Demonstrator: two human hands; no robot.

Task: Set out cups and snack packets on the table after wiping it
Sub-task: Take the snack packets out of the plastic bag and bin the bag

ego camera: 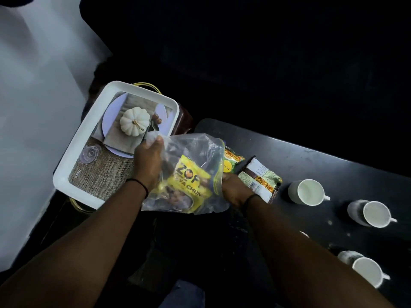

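Over the dark table's (311, 165) left end I hold the clear bag (200, 156), my left hand (148, 162) pinching its top, my right hand (233, 188) gripping its lower edge, the yellow packet (189, 181) inside lying slantwise between them, nearer my left.

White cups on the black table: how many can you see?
3. One white ceramic cup stands nearest the snack packets, a second further along the black table, a third nearest the camera. The arm may hide more.
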